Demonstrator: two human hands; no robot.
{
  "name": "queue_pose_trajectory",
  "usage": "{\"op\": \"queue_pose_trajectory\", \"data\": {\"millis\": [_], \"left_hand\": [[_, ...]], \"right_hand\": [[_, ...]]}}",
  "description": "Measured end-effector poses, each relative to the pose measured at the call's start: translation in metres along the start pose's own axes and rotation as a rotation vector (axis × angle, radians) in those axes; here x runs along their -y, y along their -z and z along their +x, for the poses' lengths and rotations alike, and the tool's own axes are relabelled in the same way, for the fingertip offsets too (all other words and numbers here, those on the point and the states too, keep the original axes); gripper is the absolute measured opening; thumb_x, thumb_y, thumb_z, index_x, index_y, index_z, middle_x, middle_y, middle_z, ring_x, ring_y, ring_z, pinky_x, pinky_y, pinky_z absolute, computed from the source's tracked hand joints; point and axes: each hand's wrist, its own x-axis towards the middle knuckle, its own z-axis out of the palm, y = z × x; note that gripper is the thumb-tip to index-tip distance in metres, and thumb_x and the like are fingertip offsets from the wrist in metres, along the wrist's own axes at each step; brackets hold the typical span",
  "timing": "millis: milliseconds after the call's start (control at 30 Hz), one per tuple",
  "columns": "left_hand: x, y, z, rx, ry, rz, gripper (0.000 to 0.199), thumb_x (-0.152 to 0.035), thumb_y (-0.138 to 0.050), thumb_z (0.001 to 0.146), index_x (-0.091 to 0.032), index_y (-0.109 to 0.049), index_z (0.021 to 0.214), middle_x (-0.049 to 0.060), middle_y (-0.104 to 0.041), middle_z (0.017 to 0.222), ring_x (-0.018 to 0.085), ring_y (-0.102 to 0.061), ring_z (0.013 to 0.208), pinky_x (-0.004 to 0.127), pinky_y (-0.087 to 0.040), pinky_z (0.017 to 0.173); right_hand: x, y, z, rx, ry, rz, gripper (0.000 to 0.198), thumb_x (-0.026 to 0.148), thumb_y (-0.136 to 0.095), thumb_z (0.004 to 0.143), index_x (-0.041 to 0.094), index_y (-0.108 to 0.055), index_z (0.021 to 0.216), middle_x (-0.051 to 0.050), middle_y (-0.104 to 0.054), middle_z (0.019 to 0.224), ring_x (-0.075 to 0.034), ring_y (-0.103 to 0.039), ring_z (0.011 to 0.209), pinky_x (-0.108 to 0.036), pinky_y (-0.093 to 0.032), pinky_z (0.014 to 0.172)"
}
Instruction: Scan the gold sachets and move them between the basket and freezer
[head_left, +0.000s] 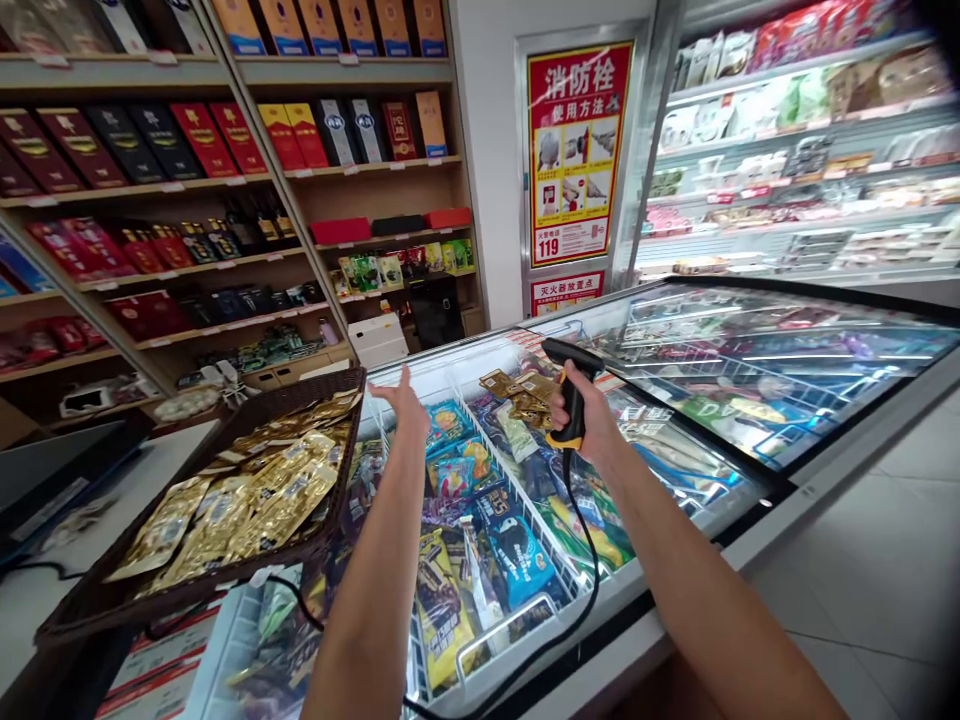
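A black barcode scanner (pixel 571 425) with yellow trim is gripped by its handle in my right hand (pixel 596 415), head upward, above the chest freezer. From its base a black cable (pixel 589 560) loops down and to the left. Just left of the scanner lie several gold-brown packets (pixel 529 395); whether they rest on glass or inside the freezer I cannot tell. My left hand (pixel 409 408) reaches over the freezer with fingers apart and nothing visible in it. To its left stands a dark brown wicker basket (pixel 75 595) holding many gold foil packets (pixel 251 500).
The chest freezer (pixel 757 560) holds white wire baskets (pixel 525 510) of colourful packets; glass lids cover its right part. Wooden shelves (pixel 360 170) with boxes stand behind at left. A lit refrigerated display (pixel 795 190) is at back right. A dark flat device (pixel 60 490) sits at far left.
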Motion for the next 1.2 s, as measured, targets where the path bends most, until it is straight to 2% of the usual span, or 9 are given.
{"op": "queue_pose_trajectory", "data": {"millis": [67,200,400,500,633,833,933,1067,1200], "left_hand": [[0.019,-0.021,-0.023,0.119,-0.042,0.139,0.064,-0.049,-0.060,0.088,-0.033,-0.036,0.144,0.005,-0.015,0.165,0.026,-0.013,0.151,0.047,-0.027,0.117],[0.046,-0.047,-0.064,0.478,-0.157,0.408,0.054,-0.045,-0.072,0.080,-0.028,-0.059,0.129,0.008,-0.030,0.161,0.030,-0.010,0.152,0.048,-0.014,0.120],[0.052,-0.053,-0.071,0.718,-0.235,0.711,0.062,-0.053,-0.055,0.089,-0.030,-0.045,0.146,0.004,-0.025,0.163,0.026,-0.004,0.152,0.045,-0.003,0.121],[0.052,-0.060,-0.066,0.724,-0.190,0.833,0.062,-0.054,-0.051,0.089,-0.032,-0.044,0.147,0.002,-0.024,0.164,0.031,-0.005,0.152,0.050,-0.002,0.120],[0.054,-0.073,-0.069,0.700,-0.141,0.915,0.049,-0.046,-0.061,0.083,-0.033,-0.062,0.130,0.004,-0.042,0.155,0.037,-0.015,0.150,0.056,0.000,0.118],[0.046,-0.068,-0.080,0.521,-0.200,0.885,0.023,-0.044,-0.058,0.087,-0.027,-0.069,0.098,0.009,-0.065,0.128,0.032,-0.038,0.141,0.053,-0.012,0.117],[0.042,-0.061,-0.080,0.371,-0.182,0.913,0.038,-0.057,-0.057,0.084,-0.021,-0.067,0.089,0.017,-0.068,0.113,0.038,-0.045,0.133,0.057,-0.020,0.113],[0.045,-0.060,-0.077,0.213,-0.118,1.014,0.070,-0.070,-0.064,0.069,-0.012,-0.063,0.107,0.031,-0.052,0.135,0.050,-0.027,0.141,0.064,-0.017,0.109],[0.051,-0.063,-0.073,0.216,-0.063,1.094,0.080,-0.069,-0.070,0.062,-0.014,-0.062,0.120,0.029,-0.041,0.147,0.050,-0.018,0.144,0.064,-0.007,0.112]], "right_hand": [[-0.001,-0.001,0.000,0.001,-0.005,-0.014,0.050,0.060,-0.079,0.066,0.022,-0.049,0.081,0.009,-0.045,0.052,-0.006,-0.037,0.036,-0.021,-0.030,0.034],[-0.008,-0.008,-0.002,0.004,-0.034,-0.057,0.050,0.061,-0.078,0.066,0.022,-0.049,0.079,0.008,-0.046,0.052,-0.006,-0.038,0.036,-0.022,-0.032,0.033],[-0.011,-0.014,-0.004,0.020,-0.060,-0.053,0.048,0.061,-0.076,0.068,0.021,-0.051,0.081,0.008,-0.048,0.051,-0.006,-0.039,0.035,-0.021,-0.033,0.033],[-0.010,-0.015,-0.005,0.041,-0.066,-0.050,0.047,0.060,-0.076,0.068,0.021,-0.051,0.080,0.008,-0.049,0.051,-0.006,-0.040,0.035,-0.021,-0.033,0.033],[-0.012,-0.014,-0.007,0.066,-0.052,-0.061,0.046,0.059,-0.077,0.068,0.021,-0.050,0.075,0.007,-0.049,0.050,-0.007,-0.041,0.034,-0.022,-0.034,0.032],[-0.019,-0.012,-0.007,0.099,-0.066,-0.086,0.047,0.058,-0.077,0.067,0.020,-0.049,0.071,0.006,-0.049,0.052,-0.007,-0.042,0.035,-0.022,-0.036,0.033],[-0.021,-0.012,-0.006,0.073,-0.071,-0.080,0.046,0.058,-0.076,0.068,0.020,-0.052,0.073,0.007,-0.050,0.051,-0.007,-0.042,0.034,-0.022,-0.035,0.032],[-0.020,-0.013,-0.005,0.080,-0.084,-0.057,0.043,0.056,-0.076,0.070,0.020,-0.054,0.074,0.007,-0.049,0.050,-0.007,-0.042,0.034,-0.021,-0.034,0.032],[-0.021,-0.013,-0.005,0.056,-0.089,-0.070,0.044,0.056,-0.077,0.069,0.020,-0.052,0.070,0.006,-0.050,0.048,-0.007,-0.041,0.034,-0.021,-0.034,0.031]]}}
